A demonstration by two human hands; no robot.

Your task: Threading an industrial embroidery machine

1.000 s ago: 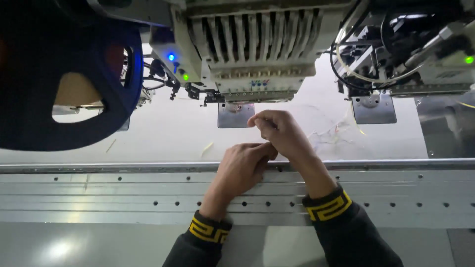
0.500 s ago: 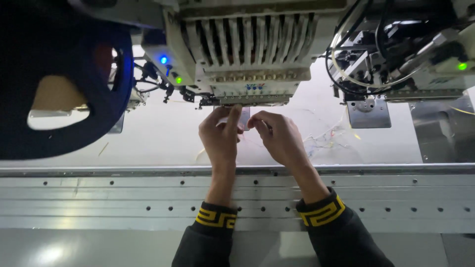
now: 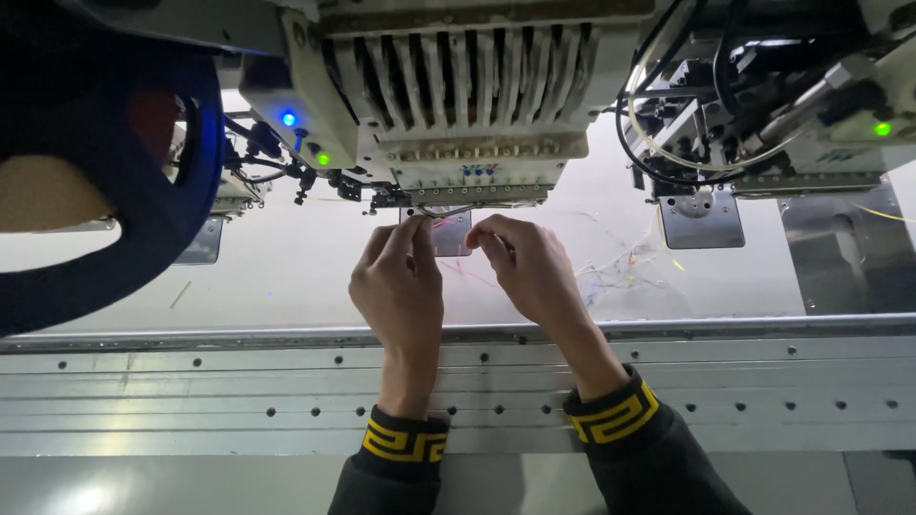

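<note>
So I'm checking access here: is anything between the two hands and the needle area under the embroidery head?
Nothing visible. The left hand and right hand already have fingertips at the needle plate beneath the embroidery head; loose threads lie off to the right.

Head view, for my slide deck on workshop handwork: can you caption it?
Left hand and right hand pinch fine thread beneath the needle row of an embroidery machine head.

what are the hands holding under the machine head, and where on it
Both hands, left hand and right hand, pinch at fine thread just below the embroidery head's needles. Where exactly on the thread the fingertips grip is too small to tell.
</note>
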